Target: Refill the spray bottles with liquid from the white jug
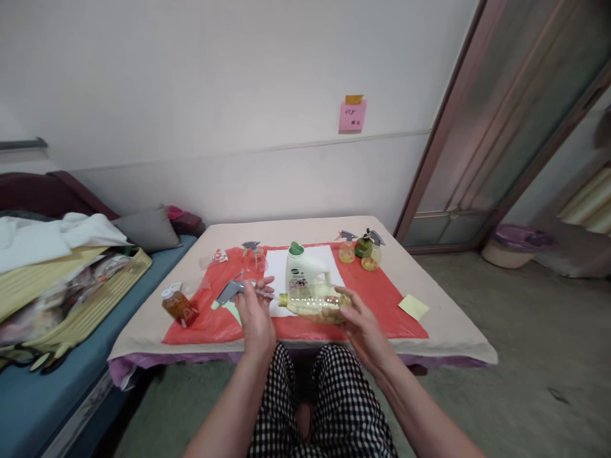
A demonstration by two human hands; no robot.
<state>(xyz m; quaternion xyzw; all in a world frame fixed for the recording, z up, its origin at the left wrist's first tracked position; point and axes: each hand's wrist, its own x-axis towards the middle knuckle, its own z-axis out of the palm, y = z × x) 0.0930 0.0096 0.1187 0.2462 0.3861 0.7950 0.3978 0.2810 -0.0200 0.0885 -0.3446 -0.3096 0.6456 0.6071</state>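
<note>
Clear yellowish bottle (316,303) lying sideways, uncapped; grey spray head (231,290), apparently detached, at its neck.

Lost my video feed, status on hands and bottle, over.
Left hand grips grey spray head, tube toward bottle mouth. Right hand holds clear bottle sideways above table. White detergent bottle close behind, not touching.

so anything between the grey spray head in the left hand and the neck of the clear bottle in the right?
Nothing visible. The left hand holds the grey trigger spray head; its thin tube already reaches the neck of the clear plastic bottle of yellowish liquid, held sideways in the right hand. The white jug stands behind.
</note>
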